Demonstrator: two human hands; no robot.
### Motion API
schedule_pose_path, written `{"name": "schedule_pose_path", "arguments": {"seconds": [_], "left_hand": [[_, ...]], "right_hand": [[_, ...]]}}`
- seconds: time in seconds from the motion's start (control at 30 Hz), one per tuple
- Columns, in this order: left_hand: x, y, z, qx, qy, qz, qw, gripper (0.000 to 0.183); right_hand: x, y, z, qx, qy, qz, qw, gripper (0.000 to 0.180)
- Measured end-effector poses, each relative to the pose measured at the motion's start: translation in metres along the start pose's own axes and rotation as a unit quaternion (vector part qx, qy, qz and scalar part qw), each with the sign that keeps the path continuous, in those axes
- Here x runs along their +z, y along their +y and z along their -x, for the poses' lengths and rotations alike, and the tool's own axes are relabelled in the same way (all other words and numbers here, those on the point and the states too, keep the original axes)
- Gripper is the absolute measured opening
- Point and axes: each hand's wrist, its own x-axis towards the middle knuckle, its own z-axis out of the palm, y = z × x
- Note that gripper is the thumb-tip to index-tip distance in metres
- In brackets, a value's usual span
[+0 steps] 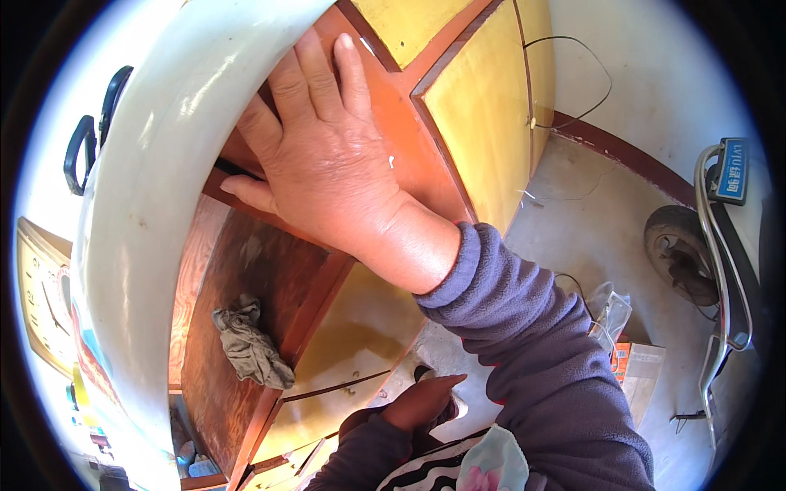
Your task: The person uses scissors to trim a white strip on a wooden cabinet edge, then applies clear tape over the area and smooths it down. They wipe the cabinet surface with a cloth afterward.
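Observation:
My right hand is spread, palm toward the orange-painted front of a wooden cabinet. Its fingertips reach the edge of a glossy white surface; nothing shows in its grasp. Whether the palm presses on the wood I cannot tell. Below the thumb, a crumpled grey-green cloth lies in an open brown wooden compartment, partly over its front rail. My left hand is low, near my body, away from the cabinet front. Its fingers are partly hidden.
Yellow cabinet panels flank the orange frame. A wall clock is at far left. On the right are a wheeled vehicle's tyre, its metal tube frame, a cardboard box and a clear plastic bag. A thin black cable loops by the wall.

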Motion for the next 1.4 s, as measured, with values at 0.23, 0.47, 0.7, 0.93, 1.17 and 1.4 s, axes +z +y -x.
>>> {"name": "schedule_pose_path", "arguments": {"seconds": [0.23,0.47,0.7,0.93,1.17,1.4], "left_hand": [[-0.009,0.012,0.005,-0.043,-0.052,-0.026,0.997,0.037],[-0.012,0.036,0.004,-0.182,-0.076,0.138,0.971,0.035],[-0.013,0.035,0.006,-0.185,-0.098,0.095,0.973,0.039],[-0.004,0.004,0.008,-0.093,-0.132,-0.077,0.984,0.044],[-0.002,-0.006,0.012,-0.096,-0.134,-0.058,0.985,0.046],[-0.010,0.007,0.008,-0.113,-0.138,-0.046,0.983,0.047]], "right_hand": [[-0.023,-0.002,0.003,-0.055,0.081,-0.198,0.975,0.074],[-0.051,0.027,-0.035,-0.129,0.172,-0.299,0.930,0.041],[-0.076,0.064,-0.062,-0.178,0.073,-0.358,0.914,0.035],[-0.086,0.047,-0.034,-0.067,-0.002,-0.264,0.962,0.047],[-0.025,0.014,-0.006,-0.010,0.039,-0.170,0.985,0.057],[-0.009,0.005,-0.017,0.006,0.027,-0.184,0.983,0.059]]}}
